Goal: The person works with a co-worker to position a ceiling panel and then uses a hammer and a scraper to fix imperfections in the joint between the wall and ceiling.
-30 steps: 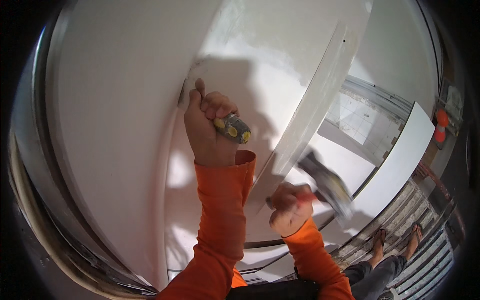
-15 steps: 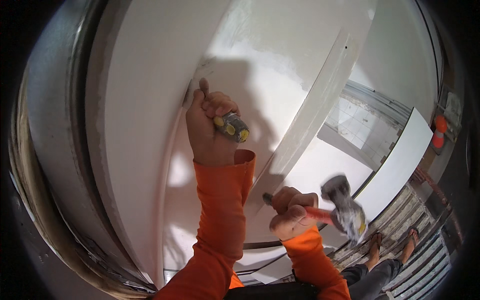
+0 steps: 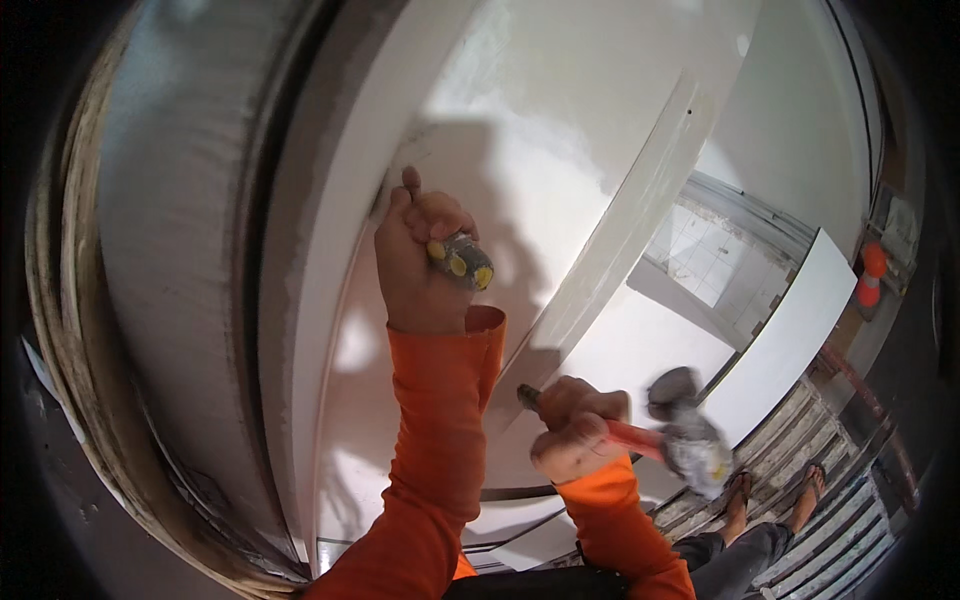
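Observation:
My left hand (image 3: pixel 425 260) is closed round the dark, yellow-spotted handle of a scraper (image 3: pixel 462 262). One finger stretches along the tool toward the seam between two pale surfaces, where little of its blade shows. Lower and to the right, my right hand (image 3: pixel 580 425) grips a hammer (image 3: pixel 640 437) by its red shaft, the dark butt poking out past the fist. The hammer's head, blurred and smeared white and yellow, points right, away from the scraper. Both forearms wear orange sleeves.
A flat pale strip (image 3: pixel 615 240) runs diagonally across the wall board. At right are a white panel (image 3: pixel 785 335), white tiles (image 3: pixel 700 245) and an orange object (image 3: pixel 872 272). Sandalled feet (image 3: pixel 738 508) stand on a slatted platform (image 3: pixel 830 535). Layered board edges (image 3: pixel 75 270) curve along the left.
The view has shifted slightly, so the left-hand surfaces sit farther right and look steeper. The hammer and right hand have moved slightly left and down. Both grips are unchanged.

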`<act>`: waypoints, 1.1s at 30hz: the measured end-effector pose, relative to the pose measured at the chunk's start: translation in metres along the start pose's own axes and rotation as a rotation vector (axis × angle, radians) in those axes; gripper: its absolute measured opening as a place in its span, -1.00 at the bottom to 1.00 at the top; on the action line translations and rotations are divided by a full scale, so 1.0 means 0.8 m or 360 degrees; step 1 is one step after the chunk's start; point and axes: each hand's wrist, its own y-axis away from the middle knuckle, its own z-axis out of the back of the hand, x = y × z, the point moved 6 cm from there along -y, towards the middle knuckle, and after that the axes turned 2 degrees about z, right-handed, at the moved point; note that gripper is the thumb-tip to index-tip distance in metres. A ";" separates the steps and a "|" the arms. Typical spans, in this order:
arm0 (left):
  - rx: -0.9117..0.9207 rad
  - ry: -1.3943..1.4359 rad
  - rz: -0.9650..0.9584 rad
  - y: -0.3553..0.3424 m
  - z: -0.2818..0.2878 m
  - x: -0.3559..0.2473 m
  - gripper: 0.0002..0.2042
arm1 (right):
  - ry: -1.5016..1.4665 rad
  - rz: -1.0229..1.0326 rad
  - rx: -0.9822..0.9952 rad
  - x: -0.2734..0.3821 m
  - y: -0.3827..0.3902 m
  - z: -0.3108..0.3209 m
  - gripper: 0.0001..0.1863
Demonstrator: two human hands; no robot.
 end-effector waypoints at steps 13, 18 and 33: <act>0.0164 0.0269 0.0072 -0.004 -0.006 -0.004 -0.87 | 0.0088 0.0015 0.0011 0.026 -0.018 -0.001 -0.94; 0.0147 -0.0145 -0.0200 0.006 0.001 -0.023 -0.89 | 0.0723 -0.0563 0.0494 0.006 -0.034 -0.013 -0.87; 0.0047 0.0035 -0.0012 -0.018 0.008 0.001 -0.81 | 0.0808 -0.0189 0.0789 -0.011 -0.026 -0.010 -0.86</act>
